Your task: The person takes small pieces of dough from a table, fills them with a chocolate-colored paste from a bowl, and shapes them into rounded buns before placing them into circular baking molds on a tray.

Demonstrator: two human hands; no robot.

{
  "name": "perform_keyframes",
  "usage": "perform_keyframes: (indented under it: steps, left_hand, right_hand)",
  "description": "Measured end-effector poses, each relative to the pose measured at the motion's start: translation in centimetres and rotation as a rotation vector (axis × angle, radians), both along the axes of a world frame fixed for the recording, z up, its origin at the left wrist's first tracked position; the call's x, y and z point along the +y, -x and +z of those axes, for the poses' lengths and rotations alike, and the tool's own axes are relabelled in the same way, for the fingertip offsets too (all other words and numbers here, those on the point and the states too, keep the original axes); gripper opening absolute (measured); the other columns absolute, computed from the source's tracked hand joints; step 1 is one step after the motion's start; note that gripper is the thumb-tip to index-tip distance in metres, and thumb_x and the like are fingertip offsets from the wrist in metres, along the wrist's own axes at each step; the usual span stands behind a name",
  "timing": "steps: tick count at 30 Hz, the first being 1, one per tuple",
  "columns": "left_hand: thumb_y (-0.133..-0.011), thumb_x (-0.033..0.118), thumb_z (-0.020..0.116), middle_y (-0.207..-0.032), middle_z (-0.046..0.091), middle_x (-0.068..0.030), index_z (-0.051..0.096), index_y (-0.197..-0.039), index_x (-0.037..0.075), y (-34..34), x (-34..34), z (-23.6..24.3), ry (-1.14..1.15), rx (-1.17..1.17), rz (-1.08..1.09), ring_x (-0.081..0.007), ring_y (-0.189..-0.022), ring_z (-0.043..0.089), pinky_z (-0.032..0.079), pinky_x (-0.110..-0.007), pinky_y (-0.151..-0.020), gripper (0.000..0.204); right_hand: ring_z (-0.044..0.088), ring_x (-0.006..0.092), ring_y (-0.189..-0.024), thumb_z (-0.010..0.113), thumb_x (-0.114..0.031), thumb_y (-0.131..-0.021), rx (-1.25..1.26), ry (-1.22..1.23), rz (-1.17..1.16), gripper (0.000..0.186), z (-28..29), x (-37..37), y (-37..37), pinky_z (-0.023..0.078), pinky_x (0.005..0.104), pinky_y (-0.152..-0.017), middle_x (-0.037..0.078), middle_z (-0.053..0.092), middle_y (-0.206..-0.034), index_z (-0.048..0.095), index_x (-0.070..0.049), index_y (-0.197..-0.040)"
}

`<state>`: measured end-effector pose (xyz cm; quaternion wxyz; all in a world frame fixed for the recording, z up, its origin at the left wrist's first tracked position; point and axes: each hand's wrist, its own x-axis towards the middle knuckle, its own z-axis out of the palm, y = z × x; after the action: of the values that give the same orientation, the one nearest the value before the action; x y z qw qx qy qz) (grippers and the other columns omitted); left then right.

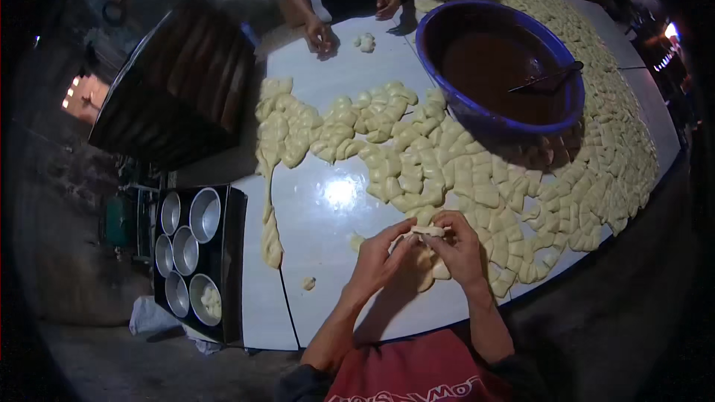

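Observation:
Near the front of the table, my left hand and my right hand are closed with fingertips on a small pale piece of dough held between them. Just behind and under them lie many flattened pale dough pieces, spread in a sheet across the white table and up its right side. A small loose dough lump sits to the left of my left hand.
A blue tub of brown filling holds a dark utensil. A stack of dark trays stands back left; a black tray of round tins, one containing dough, at front left. A co-worker's hands are near dough at the far edge.

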<state>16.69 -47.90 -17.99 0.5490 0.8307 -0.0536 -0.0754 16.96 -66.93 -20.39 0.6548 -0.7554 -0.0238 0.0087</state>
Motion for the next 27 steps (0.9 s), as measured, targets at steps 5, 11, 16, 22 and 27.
perform_keyframes:
  steps: [5,11,16,22,27]
  left_hand:
    - [-0.097,0.039,0.06,-0.134,0.06,-0.0244,0.037,-0.148,-0.006,-1.9,-5.3,0.7,0.326,-0.433,0.13,-0.0338,-0.127,0.058,0.045,-0.039,-0.104,0.072]
    - [-0.088,0.059,0.066,-0.125,0.066,-0.0222,0.033,-0.149,-0.009,-2.8,-11.6,-1.5,0.68,-0.355,0.103,-0.0271,-0.117,0.064,0.047,-0.034,-0.1,0.097]
    - [-0.096,0.013,0.065,-0.148,0.045,-0.0206,0.021,-0.156,0.001,-2.9,-11.5,-4.0,0.859,0.18,-0.133,-0.0221,-0.115,0.062,0.051,-0.031,-0.091,0.076]
    - [-0.099,0.008,0.058,-0.106,0.072,-0.0151,0.055,-0.134,-0.003,-2.5,-5.3,-0.9,0.403,0.067,0.04,-0.0196,-0.1,0.069,0.056,-0.03,-0.085,0.037]
    - [-0.099,0.012,0.061,-0.111,0.071,-0.0151,0.06,-0.127,-0.004,-1.0,-2.8,-0.9,0.296,0.224,0.154,-0.0183,-0.097,0.069,0.055,-0.03,-0.086,0.032]
  right_hand:
    - [0.062,0.0122,-0.097,0.076,-0.002,-0.082,-0.051,-0.01,-0.141,0.035,3.1,0.9,-0.3,0.053,0.0275,-0.081,0.006,0.064,-0.102,0.06,-0.002,-0.113]
    - [0.062,0.009,-0.085,0.068,-0.012,-0.093,0.328,-1.022,0.082,0.019,5.8,-2.1,-2.3,0.05,0.0219,-0.077,0.003,0.064,-0.095,0.061,0.0,-0.107]
    - [0.06,0.0078,-0.084,0.064,-0.011,-0.095,0.054,-0.741,-0.005,0.017,7.9,-7.3,-8.6,0.048,0.0219,-0.074,0.002,0.064,-0.095,0.061,-0.004,-0.11]
    - [0.061,0.0134,-0.084,0.06,-0.024,-0.095,-0.067,0.248,0.024,0.022,10.7,-15.4,-22.0,0.049,0.0301,-0.077,0.004,0.065,-0.09,0.063,-0.004,-0.102]
    - [0.067,0.0336,-0.093,0.06,-0.027,-0.084,0.062,1.111,0.482,0.032,6.1,-16.6,-27.3,0.05,0.0438,-0.083,0.019,0.069,-0.099,0.067,-0.002,-0.103]
